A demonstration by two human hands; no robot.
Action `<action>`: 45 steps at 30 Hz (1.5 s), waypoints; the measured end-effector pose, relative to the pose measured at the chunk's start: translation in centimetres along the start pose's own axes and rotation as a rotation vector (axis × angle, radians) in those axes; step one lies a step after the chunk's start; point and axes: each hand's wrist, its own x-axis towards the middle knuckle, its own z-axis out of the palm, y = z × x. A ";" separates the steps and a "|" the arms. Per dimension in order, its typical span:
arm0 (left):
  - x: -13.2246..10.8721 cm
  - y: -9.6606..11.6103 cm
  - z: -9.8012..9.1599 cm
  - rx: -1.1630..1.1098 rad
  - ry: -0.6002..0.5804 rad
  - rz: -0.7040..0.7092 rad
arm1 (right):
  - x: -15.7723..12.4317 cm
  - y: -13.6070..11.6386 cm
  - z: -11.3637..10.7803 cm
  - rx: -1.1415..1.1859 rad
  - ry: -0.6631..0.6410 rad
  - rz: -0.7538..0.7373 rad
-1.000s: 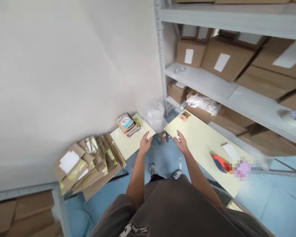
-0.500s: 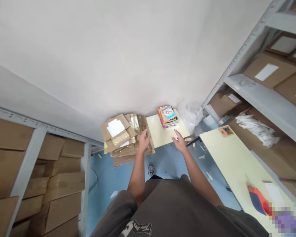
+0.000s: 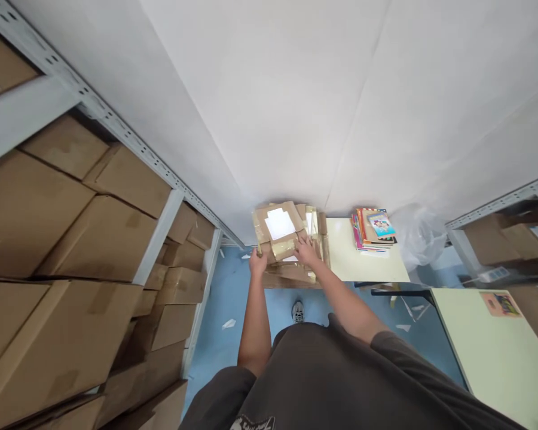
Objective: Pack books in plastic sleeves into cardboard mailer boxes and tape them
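Flattened cardboard boxes (image 3: 291,272) lie in an untidy pile on the pale table (image 3: 347,254) against the wall. The topmost flattened cardboard box (image 3: 275,243) has yellowish tape and bears a white label (image 3: 280,224). At its near left corner, my left hand (image 3: 257,261) is closed on the edge, fingers partly hidden. My right hand (image 3: 305,249) grips its near right side, with the fingers curled over the cardboard. To the right of the pile is a stack of books (image 3: 371,230), a blue picture book (image 3: 381,226) on top.
Shelving (image 3: 173,218) packed with cardboard boxes (image 3: 101,236) rises on my left. A clear plastic bag (image 3: 419,236) sits right of the books. A second pale table (image 3: 488,340) at right carries an orange booklet (image 3: 501,303). Scraps (image 3: 228,323) lie on the blue floor.
My view has swung to the left. Both hands, apart and open before, have come to the cardboard pile and taken hold of the top piece. The books have stayed where they were.
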 end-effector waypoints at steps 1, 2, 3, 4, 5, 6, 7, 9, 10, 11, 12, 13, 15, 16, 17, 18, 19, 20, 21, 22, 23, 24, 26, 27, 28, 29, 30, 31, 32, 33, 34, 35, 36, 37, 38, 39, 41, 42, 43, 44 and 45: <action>0.4 -0.5 -0.5 0.013 0.007 -0.062 | 0.2 -1.0 0.7 -0.044 -0.023 -0.009; 0.7 -0.9 -0.9 0.032 0.025 -0.129 | 0.3 -1.7 1.4 -0.077 -0.038 -0.040; 1.0 -1.2 -1.4 0.039 0.045 -0.181 | 0.3 -2.3 1.9 -0.098 -0.051 -0.086; 1.3 -1.3 -1.7 0.021 0.053 -0.201 | 0.2 -2.6 2.3 -0.111 -0.060 -0.136; 1.6 -1.3 -2.0 -0.010 0.060 -0.211 | 0.1 -2.8 2.6 -0.114 -0.061 -0.181; 1.8 -1.2 -2.3 -0.043 0.070 -0.219 | 0.0 -2.8 2.7 -0.106 -0.052 -0.213; 2.0 -1.1 -2.4 -0.071 0.081 -0.225 | -0.1 -2.6 2.8 -0.086 -0.033 -0.230; 2.3 -0.7 -2.5 -0.109 0.118 -0.211 | -0.3 -1.9 2.7 -0.013 0.045 -0.216; 2.4 -0.6 -2.5 -0.123 0.135 -0.197 | -0.3 -1.4 2.6 0.036 0.099 -0.191; 2.4 -0.4 -2.4 -0.140 0.139 -0.178 | -0.4 -0.8 2.5 0.089 0.154 -0.159; 2.4 -0.1 -2.3 -0.161 0.126 -0.157 | -0.4 -0.2 2.3 0.145 0.203 -0.123; 2.2 0.1 -2.2 -0.182 0.095 -0.133 | -0.4 0.4 2.1 0.203 0.242 -0.090; 1.7 0.7 -2.3 -0.214 0.004 -0.057 | -0.4 1.5 1.7 0.325 0.275 -0.035; 1.5 1.0 -2.4 -0.222 -0.037 -0.003 | -0.3 1.9 1.4 0.386 0.275 -0.008; 1.2 1.5 -2.7 -0.227 -0.066 0.053 | -0.3 2.2 1.2 0.446 0.272 0.019; 0.9 1.9 -2.9 -0.236 -0.090 0.103 | -0.2 2.4 0.9 0.504 0.272 0.048; 0.7 2.4 -3.2 -0.247 -0.114 0.140 | -0.1 2.5 0.6 0.561 0.278 0.076; 0.5 3.0 -3.6 -0.258 -0.141 0.162 | 0.0 2.6 0.3 0.616 0.293 0.099; 0.3 3.6 -3.9 -0.263 -0.169 0.174 | 0.0 2.5 0.0 0.674 0.312 0.113; 0.1 4.2 -4.1 -0.260 -0.197 0.183 | 0.0 2.5 -0.4 0.737 0.326 0.118; -0.1 4.8 -4.3 -0.249 -0.225 0.191 | 0.0 2.4 -0.9 0.807 0.329 0.115; -0.3 5.5 -4.4 -0.234 -0.248 0.199 | -0.2 2.3 -1.4 0.882 0.321 0.108; -0.9 6.8 -4.2 -0.212 -0.288 0.217 | -0.7 2.3 -2.6 1.038 0.292 0.067; -1.3 7.4 -4.0 -0.216 -0.305 0.226 | -1.2 2.4 -3.3 1.108 0.282 0.031; -1.7 8.0 -3.8 -0.231 -0.321 0.236 | -1.8 2.7 -4.1 1.167 0.282 -0.012; -2.1 8.7 -3.4 -0.259 -0.336 0.244 | -2.6 3.1 -4.9 1.210 0.288 -0.056; -2.6 9.3 -2.9 -0.297 -0.355 0.251 | -3.5 3.7 -5.9 1.240 0.297 -0.095; -3.2 10.0 -2.4 -0.337 -0.382 0.253 | -4.6 4.6 -6.9 1.259 0.307 -0.124; -3.7 10.6 -1.6 -0.374 -0.416 0.247 | -5.8 5.6 -8.0 1.272 0.319 -0.140; -4.3 11.3 -0.7 -0.400 -0.458 0.235 | -7.2 6.8 -9.2 1.282 0.335 -0.146; -5.0 12.1 0.5 -0.406 -0.506 0.215 | -8.8 8.2 -10.4 1.291 0.359 -0.146; -5.7 12.9 1.9 -0.401 -0.541 0.191 | -10.5 9.7 -11.5 1.301 0.390 -0.146; -6.5 13.8 3.7 -0.391 -0.564 0.170 | -12.5 11.3 -12.7 1.309 0.422 -0.147; -7.5 14.8 5.7 -0.370 -0.585 0.155 | -14.6 13.0 -13.9 1.314 0.454 -0.148; -8.6 15.9 8.0 -0.349 -0.613 0.153 | -16.9 14.8 -15.0 1.319 0.485 -0.147; -10.0 17.0 10.6 -0.330 -0.652 0.165 | -19.4 16.6 -16.1 1.325 0.516 -0.139; -13.2 19.0 16.2 -0.307 -0.757 0.216 | -24.8 20.4 -17.9 1.337 0.587 -0.099; -15.1 19.9 19.1 -0.298 -0.813 0.243 | -27.6 22.3 -18.6 1.341 0.630 -0.066; -17.1 20.7 22.0 -0.287 -0.864 0.264 | -30.5 24.1 -19.2 1.342 0.677 -0.029; -19.2 21.3 24.9 -0.272 -0.906 0.279 | -33.3 25.9 -19.6 1.340 0.725 0.011; -21.3 21.7 27.6 -0.257 -0.943 0.290 | -36.1 27.7 -19.9 1.339 0.776 0.048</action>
